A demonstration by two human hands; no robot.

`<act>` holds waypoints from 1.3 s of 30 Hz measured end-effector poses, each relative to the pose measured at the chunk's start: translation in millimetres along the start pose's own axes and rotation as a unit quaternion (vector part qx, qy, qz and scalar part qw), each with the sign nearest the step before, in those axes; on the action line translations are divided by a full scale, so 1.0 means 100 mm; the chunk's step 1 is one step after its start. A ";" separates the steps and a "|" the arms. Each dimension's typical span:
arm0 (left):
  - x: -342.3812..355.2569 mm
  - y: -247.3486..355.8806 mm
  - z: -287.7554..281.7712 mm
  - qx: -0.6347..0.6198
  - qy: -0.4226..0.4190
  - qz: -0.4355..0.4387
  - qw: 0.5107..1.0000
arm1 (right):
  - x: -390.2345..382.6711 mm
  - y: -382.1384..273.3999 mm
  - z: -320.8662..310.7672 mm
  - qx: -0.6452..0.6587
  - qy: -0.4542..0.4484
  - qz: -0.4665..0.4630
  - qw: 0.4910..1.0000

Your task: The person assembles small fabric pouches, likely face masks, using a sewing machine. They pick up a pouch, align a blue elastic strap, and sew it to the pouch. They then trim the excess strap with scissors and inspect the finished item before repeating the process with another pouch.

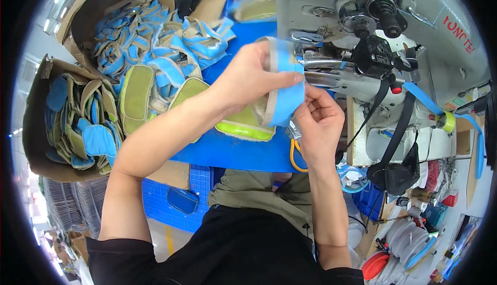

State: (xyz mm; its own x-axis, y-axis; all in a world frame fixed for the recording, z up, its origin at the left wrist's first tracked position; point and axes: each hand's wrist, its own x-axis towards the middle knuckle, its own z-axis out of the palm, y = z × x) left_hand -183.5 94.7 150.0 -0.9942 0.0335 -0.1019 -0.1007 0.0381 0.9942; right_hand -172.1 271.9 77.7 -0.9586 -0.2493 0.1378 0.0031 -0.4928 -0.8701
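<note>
My left hand (251, 75) grips a blue fabric band (288, 96) with beige edging, its thumb lying across the blue face. The band is curved like a loop and its upper end is blurred. With bent fingers, my right hand (320, 122) pinches the band's right edge. Both hands are beside the metal parts of a sewing machine (323, 67), which the band's upper right edge meets or overlaps; I cannot tell whether it touches. Below the band lies an olive-green pouch piece (246, 130), partly hidden. Scissors with an orange handle (293, 155) lie near my right wrist.
A blue tabletop (233, 153) spans the middle. At left, one cardboard box (39, 129) holds green and blue pouch pieces; another (83, 10) overflows with blue-and-beige strips. Blue tape runs through a yellow-green roll (446, 122) at right. A blue plastic crate (160, 205) stands below.
</note>
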 end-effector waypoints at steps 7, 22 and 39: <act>0.01 -0.02 0.01 -0.032 -0.005 -0.006 0.999 | -0.02 -0.04 0.03 -0.011 0.006 0.002 1.000; -0.22 -0.07 0.03 -0.116 -0.013 -0.026 0.993 | 0.04 -0.25 0.05 -0.077 -0.001 0.008 0.997; -0.22 0.03 0.09 -0.138 -0.006 -0.107 0.985 | 0.00 -0.14 0.01 -0.186 0.028 -0.052 0.981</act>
State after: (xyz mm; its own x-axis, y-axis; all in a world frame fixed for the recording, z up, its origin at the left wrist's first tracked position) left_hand -161.2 103.4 154.6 -0.9486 0.0666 -0.3094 -0.3164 -0.2270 0.9211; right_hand -172.1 277.9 90.1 -0.9621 -0.1629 0.2188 -0.1906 -0.1723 -0.9664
